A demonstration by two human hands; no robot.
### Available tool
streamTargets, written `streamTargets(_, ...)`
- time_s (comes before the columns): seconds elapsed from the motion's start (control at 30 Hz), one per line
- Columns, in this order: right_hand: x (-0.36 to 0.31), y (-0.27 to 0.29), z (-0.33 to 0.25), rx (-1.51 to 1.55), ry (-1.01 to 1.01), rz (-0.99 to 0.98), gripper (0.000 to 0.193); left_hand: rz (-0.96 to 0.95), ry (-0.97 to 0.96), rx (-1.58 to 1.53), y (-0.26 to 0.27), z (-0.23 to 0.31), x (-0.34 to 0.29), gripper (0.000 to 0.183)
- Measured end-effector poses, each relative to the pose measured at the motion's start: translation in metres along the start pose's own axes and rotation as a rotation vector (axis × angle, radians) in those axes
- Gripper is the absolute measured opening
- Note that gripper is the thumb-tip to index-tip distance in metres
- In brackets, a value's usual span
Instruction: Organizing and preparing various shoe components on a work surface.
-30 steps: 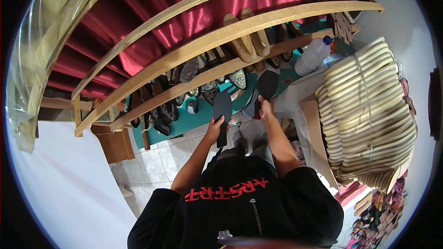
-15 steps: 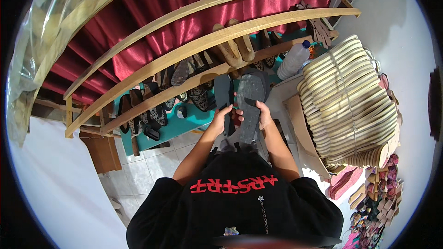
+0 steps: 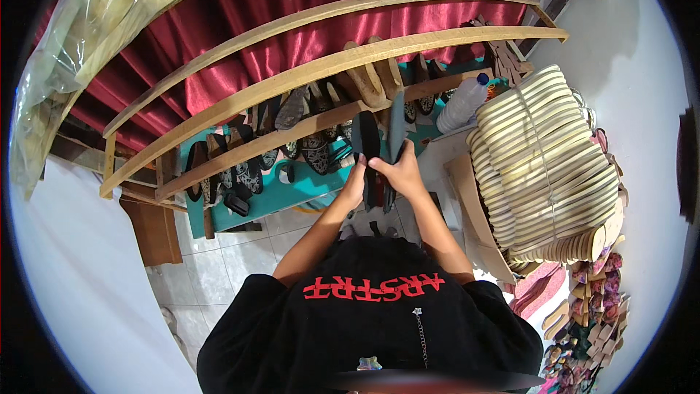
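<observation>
My left hand [image 3: 354,181] is closed around a dark, flat-soled shoe [image 3: 366,133] held upright at chest height. My right hand [image 3: 403,174] grips its companion, a shoe with a grey sole [image 3: 396,125], turned nearly edge-on. The two shoes stand side by side, almost touching at their lower ends, where a bit of red shows between them. My fingers are partly hidden behind the shoes, and their uppers cannot be made out.
A teal table [image 3: 302,184] ahead carries several patterned shoes [image 3: 316,152], wooden shoe forms [image 3: 368,84] and a clear bottle [image 3: 461,106]. Wooden rails [image 3: 292,80] cross above it. On the right, a box [image 3: 467,197] holds tied, striped soles [image 3: 550,160].
The right shoe has turned from showing its broad grey sole to nearly edge-on. My hands have come closer together, and the left shoe has rotated slightly, showing more of its dark face.
</observation>
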State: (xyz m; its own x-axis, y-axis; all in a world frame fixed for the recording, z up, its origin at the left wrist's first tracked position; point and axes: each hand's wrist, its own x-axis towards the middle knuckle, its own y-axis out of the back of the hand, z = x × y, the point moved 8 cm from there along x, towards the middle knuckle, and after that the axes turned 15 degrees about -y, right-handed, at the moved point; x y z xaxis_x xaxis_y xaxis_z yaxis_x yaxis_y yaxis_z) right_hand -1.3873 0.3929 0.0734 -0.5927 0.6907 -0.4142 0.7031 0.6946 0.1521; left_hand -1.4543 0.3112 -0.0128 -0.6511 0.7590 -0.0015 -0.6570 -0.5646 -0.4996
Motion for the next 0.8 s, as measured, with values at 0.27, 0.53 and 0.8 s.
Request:
streamTargets(0.27, 0.012, -0.018, 0.021, -0.136, 0.087, 0.146, 0.1, 0.01, 0.001, -0.165, 0.026, -0.048, 0.003, 0.071)
streamTargets(0.53, 0.016, -0.019, 0.028, 0.152, 0.094, -0.025, 0.084, 0.069, 0.035, 0.004, 0.018, -0.028, 0.004, 0.064)
streamTargets(0.8, 0.028, -0.011, 0.047, 0.483, -0.129, -0.172, 0.051, 0.131, -0.018, 0.117, 0.016, -0.001, 0.012, 0.063)
